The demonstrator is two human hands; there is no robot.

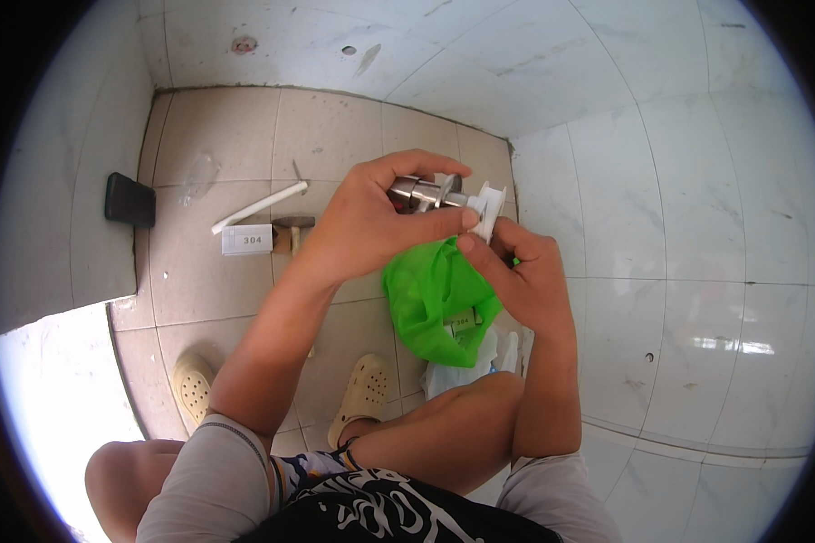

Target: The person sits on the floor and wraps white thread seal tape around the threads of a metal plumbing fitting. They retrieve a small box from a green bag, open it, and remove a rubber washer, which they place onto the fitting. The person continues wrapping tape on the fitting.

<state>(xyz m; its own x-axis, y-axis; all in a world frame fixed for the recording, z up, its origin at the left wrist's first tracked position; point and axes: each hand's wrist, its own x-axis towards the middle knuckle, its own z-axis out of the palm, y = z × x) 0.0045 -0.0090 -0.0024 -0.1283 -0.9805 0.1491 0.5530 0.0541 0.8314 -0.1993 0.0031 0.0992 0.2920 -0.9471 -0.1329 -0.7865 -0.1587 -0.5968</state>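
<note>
The green bag (436,303) rests low in front of the person, over the tiled floor (335,330). Just beyond its upper edge, both hands work close together. The left hand (371,213) is wrapped around a shiny metal tap fitting (416,193), fingers over the top and thumb stretched along the near side; a round collar sits toward the fitting's right end. The right hand (527,276), at the bag's upper right, has its thumb and fingers closed narrowly on a white spool (490,213), which stands right at the tip of the fitting. Whether any tape runs between spool and fitting is too small to tell.

A small printed box (463,322) shows in the green bag, and a pale plastic bag (453,376) lies just below it, on the person's side. Well to the left of the green bag is a white carton (246,240), with a hammer (294,222) close beside it, between the two. Farther out past the carton's side of the bag lie a white tube (261,206) and a clear plastic wrapper (200,176). Farthest left of the bag, a black phone (129,201) leans by the wall. A beige clog (360,398) stands to the bag's lower left.
</note>
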